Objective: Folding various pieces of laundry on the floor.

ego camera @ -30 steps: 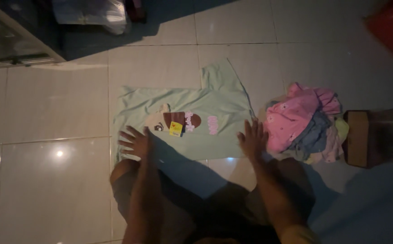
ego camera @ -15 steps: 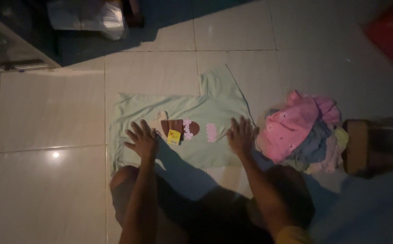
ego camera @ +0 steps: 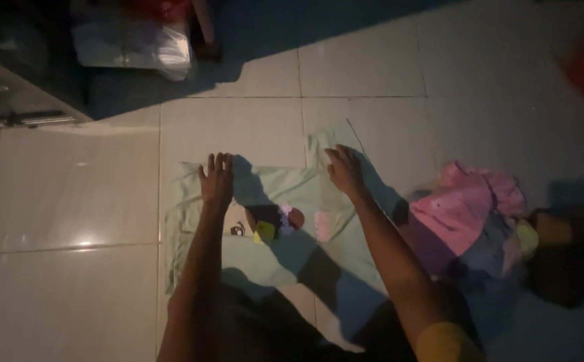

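Both hands, left (ego camera: 217,179) & right (ego camera: 343,169), flat on green shirt (ego camera: 272,251), prob. pressing.

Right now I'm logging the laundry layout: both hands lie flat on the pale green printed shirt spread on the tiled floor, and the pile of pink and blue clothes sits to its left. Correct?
Not quite. The head view shows the pile of pink and blue clothes to the right of the pale green printed shirt, not left. The left hand and right hand do lie flat on it, on the tiled floor.

Dim, murky frame; hard shadows, tile glare.
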